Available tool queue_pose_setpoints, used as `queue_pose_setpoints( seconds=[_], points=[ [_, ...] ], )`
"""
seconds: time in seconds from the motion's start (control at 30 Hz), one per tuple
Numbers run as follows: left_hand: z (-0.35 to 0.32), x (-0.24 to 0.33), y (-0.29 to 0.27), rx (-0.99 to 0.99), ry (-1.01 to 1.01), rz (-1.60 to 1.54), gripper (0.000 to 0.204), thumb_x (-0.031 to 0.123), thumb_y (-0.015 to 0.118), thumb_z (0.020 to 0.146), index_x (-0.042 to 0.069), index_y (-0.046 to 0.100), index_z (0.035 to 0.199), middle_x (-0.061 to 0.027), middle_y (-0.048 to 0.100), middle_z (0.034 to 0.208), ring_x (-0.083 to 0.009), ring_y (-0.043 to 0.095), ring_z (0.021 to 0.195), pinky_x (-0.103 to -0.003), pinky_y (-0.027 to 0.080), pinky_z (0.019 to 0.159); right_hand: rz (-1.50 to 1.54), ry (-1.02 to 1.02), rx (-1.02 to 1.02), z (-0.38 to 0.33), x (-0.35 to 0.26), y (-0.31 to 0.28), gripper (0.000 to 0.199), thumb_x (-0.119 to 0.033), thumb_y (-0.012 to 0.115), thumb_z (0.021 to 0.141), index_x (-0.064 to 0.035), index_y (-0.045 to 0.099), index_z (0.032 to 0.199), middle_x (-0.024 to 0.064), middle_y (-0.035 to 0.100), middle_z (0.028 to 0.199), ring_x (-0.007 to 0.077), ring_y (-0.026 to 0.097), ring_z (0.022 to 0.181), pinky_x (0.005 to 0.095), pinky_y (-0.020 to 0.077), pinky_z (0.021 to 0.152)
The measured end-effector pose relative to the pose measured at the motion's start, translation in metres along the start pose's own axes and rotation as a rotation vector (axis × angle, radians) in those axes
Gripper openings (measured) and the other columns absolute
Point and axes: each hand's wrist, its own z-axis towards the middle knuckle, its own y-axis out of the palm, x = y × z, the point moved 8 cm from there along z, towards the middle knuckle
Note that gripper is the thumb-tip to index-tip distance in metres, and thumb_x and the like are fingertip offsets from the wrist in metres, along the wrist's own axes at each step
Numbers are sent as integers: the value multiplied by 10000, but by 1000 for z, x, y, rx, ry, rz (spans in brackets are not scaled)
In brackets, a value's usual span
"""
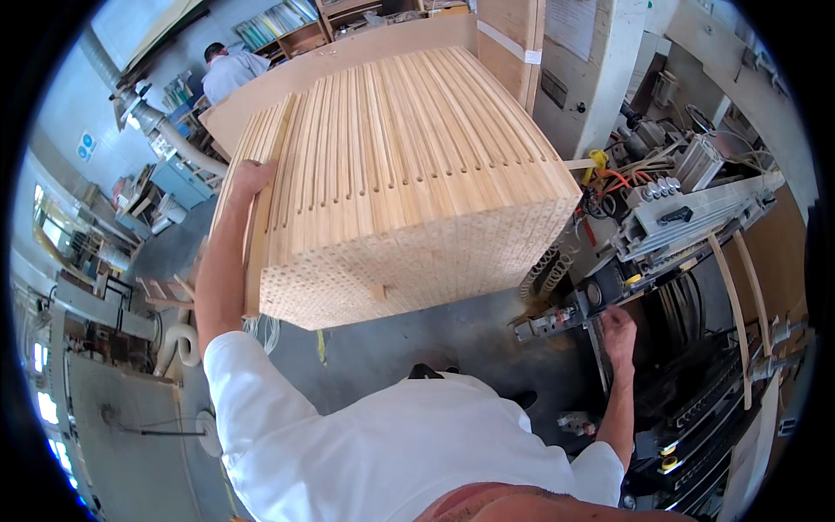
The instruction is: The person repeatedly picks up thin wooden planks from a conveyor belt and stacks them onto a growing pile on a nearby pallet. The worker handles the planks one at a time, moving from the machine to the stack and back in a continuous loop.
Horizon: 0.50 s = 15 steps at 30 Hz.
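Note:
A big stack of pale wooden strips (pixel 417 130) fills the middle, their cut ends facing me and a row of grooves running along the top ones. At the stack's left side my left hand (pixel 252 178) is closed round a long wooden strip (pixel 257 248) that stands slightly apart from the others. My right hand (pixel 619 333) is off to the right, beside the machine (pixel 600 300) with its metal clamp parts. Its fingers are curled together, and whatever may be between them is hidden.
Two thin wooden strips (pixel 738 313) lean across the machine at the far right. Coiled air hoses (pixel 550 270) hang beside the stack. A large brown board (pixel 348 78) stands behind it. Another person (pixel 230 74) is at the back left, near a bookshelf (pixel 278 30).

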Motion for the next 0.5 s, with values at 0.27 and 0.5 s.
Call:
queue_pose_setpoints(
  seconds=[0.27,0.5],
  points=[
    [74,36,62,-79,97,69,646,495,641,751,-124,696,926,-312,685,942,-393,679,974,-418,528,854,-261,158,52,-89,42,16,263,-116,691,837,18,687,1064,169,714,926,256,699,877,333,522,796],
    [118,46,106,-173,65,-111,681,465,592,810,-182,640,1019,-348,665,970,-378,668,1036,-439,507,884,-297,303,204,-184,65,-19,284,-181,676,857,8,690,1069,179,714,925,285,700,886,339,518,796]
  ],
)
